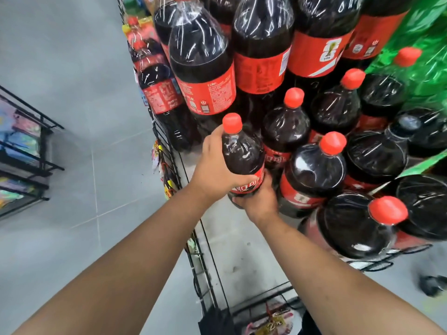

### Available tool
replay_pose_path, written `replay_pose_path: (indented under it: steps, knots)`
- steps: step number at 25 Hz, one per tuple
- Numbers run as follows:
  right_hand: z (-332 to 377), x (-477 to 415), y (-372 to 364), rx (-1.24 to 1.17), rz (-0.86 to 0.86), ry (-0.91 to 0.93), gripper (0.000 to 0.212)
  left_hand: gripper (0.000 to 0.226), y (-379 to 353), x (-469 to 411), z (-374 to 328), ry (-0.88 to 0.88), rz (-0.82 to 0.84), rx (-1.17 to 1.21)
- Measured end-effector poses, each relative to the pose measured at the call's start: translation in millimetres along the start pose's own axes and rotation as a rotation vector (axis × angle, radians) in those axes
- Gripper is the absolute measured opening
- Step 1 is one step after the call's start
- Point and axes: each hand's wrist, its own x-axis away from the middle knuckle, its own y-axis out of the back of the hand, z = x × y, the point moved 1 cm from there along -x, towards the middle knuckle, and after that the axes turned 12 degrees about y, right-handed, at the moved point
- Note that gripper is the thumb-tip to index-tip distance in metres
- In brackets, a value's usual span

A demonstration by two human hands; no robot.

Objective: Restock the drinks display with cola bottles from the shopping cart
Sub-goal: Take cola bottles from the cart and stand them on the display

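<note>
A cola bottle (242,153) (red cap up) is held at frame centre, gripped round its shoulder by the left hand (215,165) and clasped lower down by the right hand (260,201), just beside the display bottles (312,170) at centre right.

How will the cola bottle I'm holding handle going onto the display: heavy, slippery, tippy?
Probably heavy for its size: the cola bottle looks full of dark liquid nearly to the red cap, and left hand and right hand both grip it. Likely stiff: no dent shows in its wall. It is tall and narrow, so it may tip if set down crooked.
</note>
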Motion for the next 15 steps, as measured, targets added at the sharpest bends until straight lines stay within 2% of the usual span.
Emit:
replay_pose_path:
  steps: [3, 6, 10, 12, 15]
  knots:
    - [0, 0, -4, 0.139, -0.023, 0.040, 0.096, 0.120, -5, -8, 6, -0.012, 0.000, -0.010]
    - [1, -8, -5, 0.236, -0.043, -0.002, 0.089, 0.119, -7, -14, 9, -0.022, -0.002, -0.013]
    - [-7, -16, -21, 0.275, -0.181, -0.066, 0.096, 0.119, -7, -18, 15, -0.035, -0.015, 0.003]
    - [-10, -17, -25, 0.313, -0.185, -0.128, 0.092, 0.119, -6, -19, 16, -0.040, -0.015, -0.018]
    - [-13, -22, -22, 0.274, -0.173, -0.118, 0.088, 0.120, -6, -18, 15, -0.039, -0.023, -0.032]
